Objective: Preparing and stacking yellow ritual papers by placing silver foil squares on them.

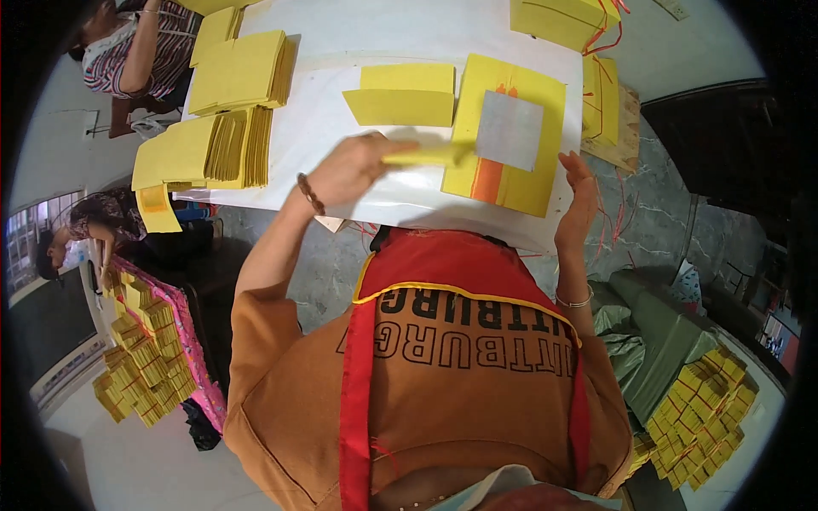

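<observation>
My left hand [354,166] is closed over the white table [324,77], gripping a narrow yellow piece [422,156]. That piece is smeared by motion and looks like folded paper; its far end reaches the left edge of a big yellow sheet [550,102]. On that sheet lie an orange strip [487,180] and a pale grey square [509,129]. My right hand [579,200] is at the table's right edge beside the sheet, fingers stretched out, holding nothing. Left of the sheet lies a folded yellow paper [399,106] with a crease across it.
Stacks of folded yellow paper [239,72] line the table's left side. Bundles tied with red string [562,21] sit at the far right. Two other people are at the left, near a pink-edged surface [192,358] piled with yellow bundles. More yellow bundles [699,417] are low right.
</observation>
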### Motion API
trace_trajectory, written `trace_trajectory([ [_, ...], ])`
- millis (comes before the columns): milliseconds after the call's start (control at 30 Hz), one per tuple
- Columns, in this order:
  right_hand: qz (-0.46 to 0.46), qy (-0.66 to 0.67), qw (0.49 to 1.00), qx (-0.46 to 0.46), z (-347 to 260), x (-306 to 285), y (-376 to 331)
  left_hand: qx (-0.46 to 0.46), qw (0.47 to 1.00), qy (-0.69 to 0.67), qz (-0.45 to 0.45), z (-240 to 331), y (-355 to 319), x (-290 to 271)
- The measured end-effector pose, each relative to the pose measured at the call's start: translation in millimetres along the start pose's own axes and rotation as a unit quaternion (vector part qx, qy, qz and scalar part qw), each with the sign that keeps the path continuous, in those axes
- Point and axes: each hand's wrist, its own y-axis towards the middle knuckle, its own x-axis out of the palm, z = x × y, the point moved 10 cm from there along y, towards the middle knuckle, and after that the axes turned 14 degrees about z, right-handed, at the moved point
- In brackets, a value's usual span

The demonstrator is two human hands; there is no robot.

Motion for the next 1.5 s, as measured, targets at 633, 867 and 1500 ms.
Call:
trace_trajectory([
  [633,-0.027,-0.031,0.999,-0.005,14,10,-12,-0.007,0.932,0.363,0.015,-137,30,95],
  [867,-0.139,-0.227,0.927,-0.264,-14,40,-16,-0.054,0.954,0.293,-0.017,-126,32,92],
  [1500,-0.185,0.004,0.983,-0.009,32,30,3,0.129,0.989,-0.065,-0.032,35,36,90],
])
